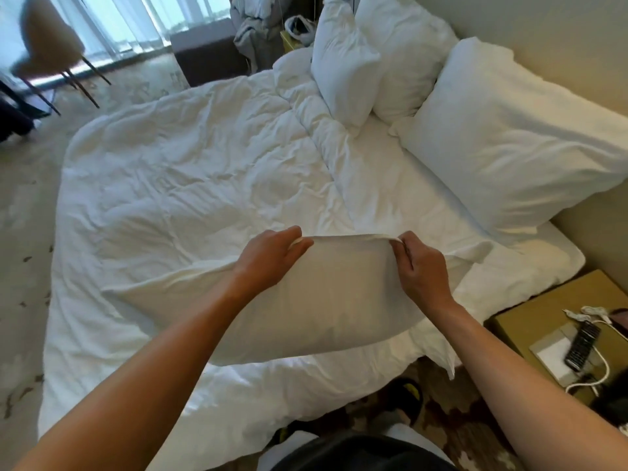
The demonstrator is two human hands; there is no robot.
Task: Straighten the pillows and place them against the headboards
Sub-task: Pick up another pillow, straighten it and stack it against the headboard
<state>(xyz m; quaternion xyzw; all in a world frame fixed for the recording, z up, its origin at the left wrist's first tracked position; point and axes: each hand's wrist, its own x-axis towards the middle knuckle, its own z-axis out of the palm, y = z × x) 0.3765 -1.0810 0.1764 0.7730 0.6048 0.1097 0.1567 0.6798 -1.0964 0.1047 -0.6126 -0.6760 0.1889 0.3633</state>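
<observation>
Right, head view only: both hands pinch the far edge of the held pillow [326,300], w/ left hand [268,256] and right hand [421,266] apart, prob. to pull the case taut and square it. It hangs over the near side of the bed, above the duvet [190,178], well short of the headboard [557,39]. Three other pillows lean there already: large pillow [509,137] nearest, two upright ones [343,62] beyond. Nightstand [530,311] w/ remote [582,345] sits at right.

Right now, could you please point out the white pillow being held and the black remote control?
white pillow being held [326,307]: head view, middle of its near face.
black remote control [581,345]: head view, middle of its keypad.
</observation>
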